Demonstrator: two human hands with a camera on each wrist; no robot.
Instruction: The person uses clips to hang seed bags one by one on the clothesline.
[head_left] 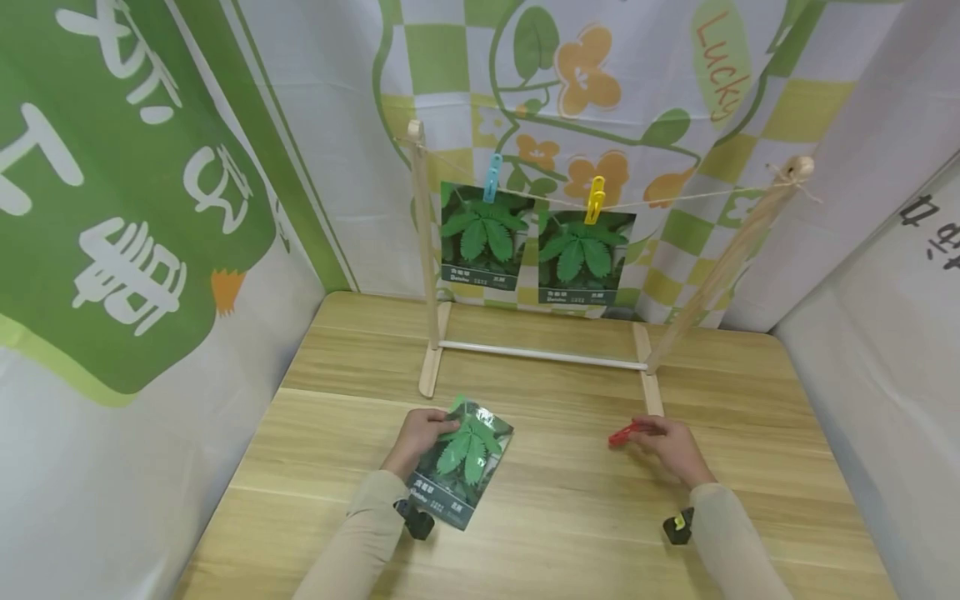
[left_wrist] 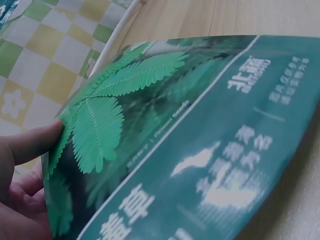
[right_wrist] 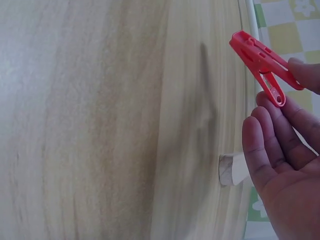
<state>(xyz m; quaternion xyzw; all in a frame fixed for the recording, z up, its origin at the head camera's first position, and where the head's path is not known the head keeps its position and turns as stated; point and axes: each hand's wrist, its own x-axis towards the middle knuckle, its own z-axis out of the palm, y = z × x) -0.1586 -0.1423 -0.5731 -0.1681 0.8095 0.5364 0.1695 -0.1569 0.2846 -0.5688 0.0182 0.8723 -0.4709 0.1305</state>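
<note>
My left hand (head_left: 422,440) pinches a glossy green leaf-pictured packet (head_left: 461,467) near its upper left edge, tilted over the table. In the left wrist view the thumb lies on the printed face of the packet (left_wrist: 150,130) and other fingers go behind it. A red clothespin (right_wrist: 262,67) is pinched by its handle ends between the thumb and fingers of my right hand (head_left: 667,446), its tip pointing left in the head view. Two matching packets (head_left: 483,237) (head_left: 581,258) hang from a string, one under a blue clothespin (head_left: 492,178), the other under a yellow clothespin (head_left: 596,201).
A wooden frame with a left post (head_left: 426,250), a leaning right post (head_left: 727,258) and a white crossbar (head_left: 540,356) stands at the back of the wooden table (head_left: 555,517). Its right foot (head_left: 649,392) reaches forward near my right hand. A patterned curtain (head_left: 442,58) hangs behind.
</note>
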